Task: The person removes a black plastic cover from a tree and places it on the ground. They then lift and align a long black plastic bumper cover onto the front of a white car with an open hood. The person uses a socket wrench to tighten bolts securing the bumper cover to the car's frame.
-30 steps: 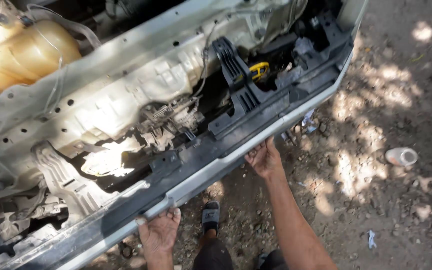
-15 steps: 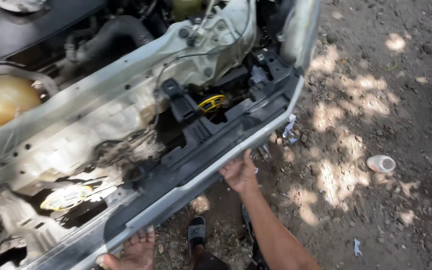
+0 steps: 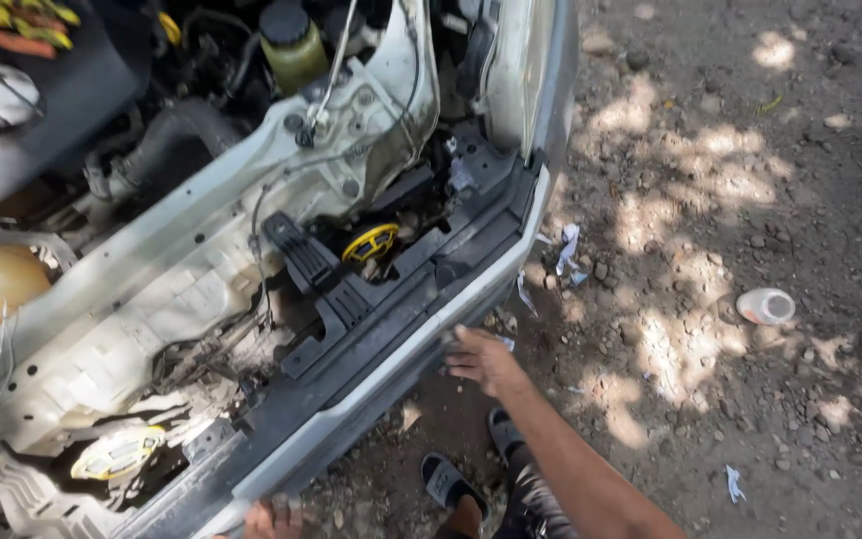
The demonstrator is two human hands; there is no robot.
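The right hand [image 3: 486, 359] is lying open-fingered against, and the left hand [image 3: 273, 517] is touching, grip unclear, the long grey-and-black plastic bumper [image 3: 391, 364] running from 7 to 1 o'clock, probably light, flexible and best held along its lower edge.

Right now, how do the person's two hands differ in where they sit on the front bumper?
The right hand shows whole, fingers spread, at the lower edge of the bumper near its middle. The left hand is cut off by the bottom of the picture, only its fingers showing, at the bumper's near end. The right forearm is in view; the left arm is not. Both hands are bare and at the bumper's lower edge.
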